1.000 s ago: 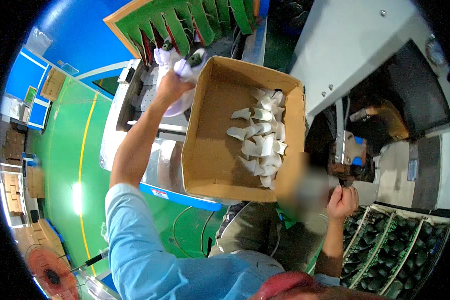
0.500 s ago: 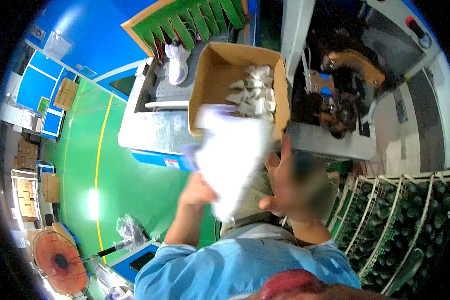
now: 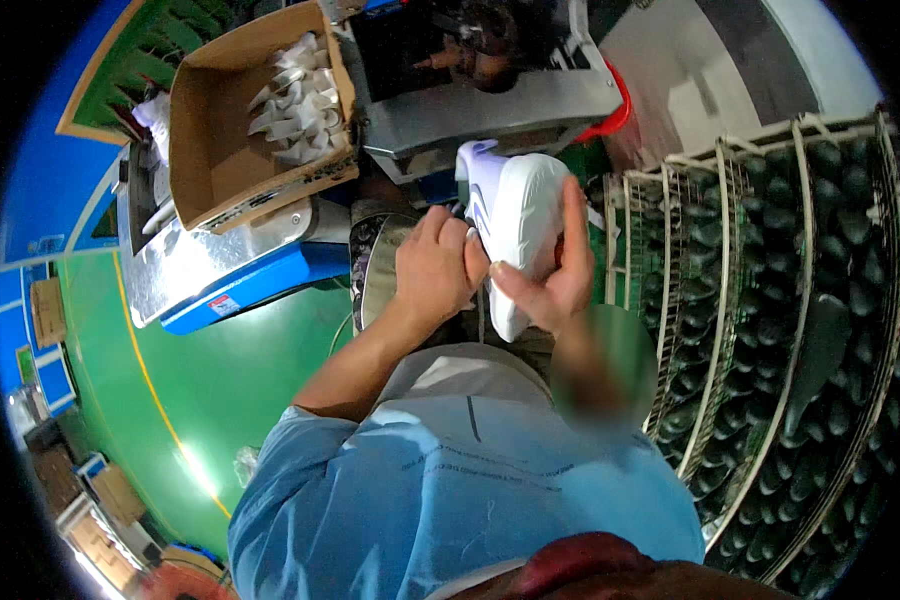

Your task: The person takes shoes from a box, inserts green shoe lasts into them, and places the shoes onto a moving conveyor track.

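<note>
A white sneaker (image 3: 525, 205) with lavender parts is held up in front of my body, its sole side turned to the right. My right hand (image 3: 562, 270) grips it, with the fingers along the sole side and the thumb across the near part. My left hand (image 3: 435, 262) is closed at the shoe's left side, its fingers curled against the upper. Whatever those fingers pinch is hidden from view.
A cardboard box (image 3: 202, 150) with white curved pieces (image 3: 305, 100) stands on a metal-topped machine (image 3: 210, 262) at the left. Ahead is a grey machine (image 3: 470, 115). A rack (image 3: 715, 370) of dark shoe lasts fills the right. Another white shoe (image 3: 153, 118) lies behind the box.
My view and body have turned right, toward the rack. The shoe has come away from the box; my right hand, open before, now grips it, and my left hand has curled at its side.
</note>
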Demonstrator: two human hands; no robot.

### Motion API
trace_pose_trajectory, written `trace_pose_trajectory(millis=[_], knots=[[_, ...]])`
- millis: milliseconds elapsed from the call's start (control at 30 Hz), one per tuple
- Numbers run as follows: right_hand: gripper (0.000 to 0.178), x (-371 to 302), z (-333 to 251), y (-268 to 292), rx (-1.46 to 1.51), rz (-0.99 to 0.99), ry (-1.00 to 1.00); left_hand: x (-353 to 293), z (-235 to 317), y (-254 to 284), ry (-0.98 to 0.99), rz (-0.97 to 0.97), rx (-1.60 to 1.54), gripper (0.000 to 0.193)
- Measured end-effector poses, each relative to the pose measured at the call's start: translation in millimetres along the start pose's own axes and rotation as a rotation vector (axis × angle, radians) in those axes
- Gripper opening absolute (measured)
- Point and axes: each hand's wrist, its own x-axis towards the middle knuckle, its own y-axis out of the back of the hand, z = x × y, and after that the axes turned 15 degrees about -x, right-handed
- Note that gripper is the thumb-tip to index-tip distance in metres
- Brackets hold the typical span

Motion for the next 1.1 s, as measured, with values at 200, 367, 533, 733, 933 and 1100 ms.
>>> trace_pose_trajectory(millis=[200, 367, 533, 733, 933, 1100], knots=[[0.088, 0, 60, 4, 0.817, -0.187, -0.476, 29, -28, 60, 0.864, 0.061, -1.131, 0.025], [0.097, 7, 61, 2, 1.002, -0.429, -0.476, 22, -21, 52, 0.966, -0.056, -1.533, 0.046], [0.105, 24, 29, 10, 0.823, -0.412, -0.52, 24, -17, 55, 0.893, -0.348, -1.143, 0.045], [0.109, 88, -4, 39, 0.327, -0.146, -0.074, 33, -11, 14, 0.438, 0.327, -1.428, 0.031], [0.094, 208, -88, 70, 0.057, -0.033, -0.115, 79, -1, 39, 0.125, 0.207, -1.077, 0.029], [0.09, 282, -110, 72, -0.372, -0.086, -0.07, 80, -16, 32, 0.437, 0.182, -1.002, 0.026]])
